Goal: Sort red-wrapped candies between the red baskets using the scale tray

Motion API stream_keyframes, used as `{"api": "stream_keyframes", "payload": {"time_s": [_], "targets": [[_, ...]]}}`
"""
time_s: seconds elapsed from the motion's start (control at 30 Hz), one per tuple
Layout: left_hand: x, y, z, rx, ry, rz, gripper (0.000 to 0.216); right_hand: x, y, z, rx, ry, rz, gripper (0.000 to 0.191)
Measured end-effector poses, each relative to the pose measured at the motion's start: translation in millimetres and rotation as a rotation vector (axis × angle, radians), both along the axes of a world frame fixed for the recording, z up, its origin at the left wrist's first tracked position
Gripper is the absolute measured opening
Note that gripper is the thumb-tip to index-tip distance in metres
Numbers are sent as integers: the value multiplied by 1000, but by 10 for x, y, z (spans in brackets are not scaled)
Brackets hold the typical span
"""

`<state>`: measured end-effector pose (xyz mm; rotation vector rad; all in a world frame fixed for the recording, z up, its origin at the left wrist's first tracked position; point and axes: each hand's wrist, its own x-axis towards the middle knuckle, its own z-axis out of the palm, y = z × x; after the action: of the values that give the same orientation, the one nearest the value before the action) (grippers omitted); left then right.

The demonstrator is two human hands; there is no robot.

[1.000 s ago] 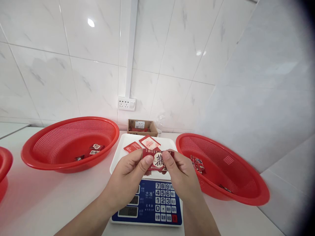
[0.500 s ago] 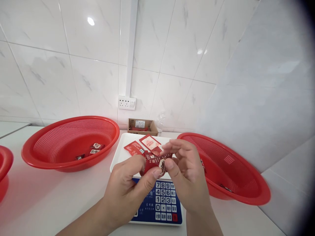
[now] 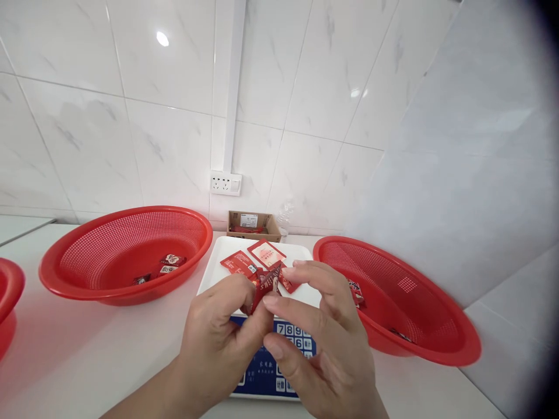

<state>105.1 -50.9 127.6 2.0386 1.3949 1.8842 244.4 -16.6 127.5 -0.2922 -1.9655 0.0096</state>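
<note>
My left hand [image 3: 220,337] pinches a small dark red snack packet [image 3: 267,285] with white lettering above the scale. The packet is tilted, and part of it is hidden by my fingers. My right hand [image 3: 327,337] is beside it with thumb and fingers spread; its index fingertip is at the packet's near edge, by my left thumb. Beneath both hands is a digital scale [image 3: 209,273] with a white pan and a blue keypad. Several red packets [image 3: 239,263] lie on the pan, including one with a pale panel [image 3: 265,253].
A red perforated basket [image 3: 61,273] with a few packets stands on the left, another basket [image 3: 463,343] on the right. The rim of a third basket [image 3: 11,285] shows at the far left. Behind the scale are an open cardboard box [image 3: 273,230] and a tiled wall [image 3: 170,145].
The packet has turned from facing me broadside to a steeper tilt. My right hand has let go of its right end, its thumb dropping lower and its fingers spreading.
</note>
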Motion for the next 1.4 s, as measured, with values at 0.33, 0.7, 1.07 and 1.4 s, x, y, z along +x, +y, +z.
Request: {"api": "stream_keyframes", "payload": {"time_s": [0.33, 0.7, 1.07, 1.4], "targets": [[-7, 6, -29, 8, 24, 1, 29, 56, -44, 16, -37, -19, 69, 13], [-6, -39, 1, -66, -6, -56, 30, 104, -56, 2, -150, -40, 80, 14], [-38, -78, 59, -616, -351, -457, 33, 157, -54, 69, -321, -36, 145, 25], [-57, -68, 55, -674, -307, -468, 28, 117, -79, 123, -179, -126, -27, 18]]}}
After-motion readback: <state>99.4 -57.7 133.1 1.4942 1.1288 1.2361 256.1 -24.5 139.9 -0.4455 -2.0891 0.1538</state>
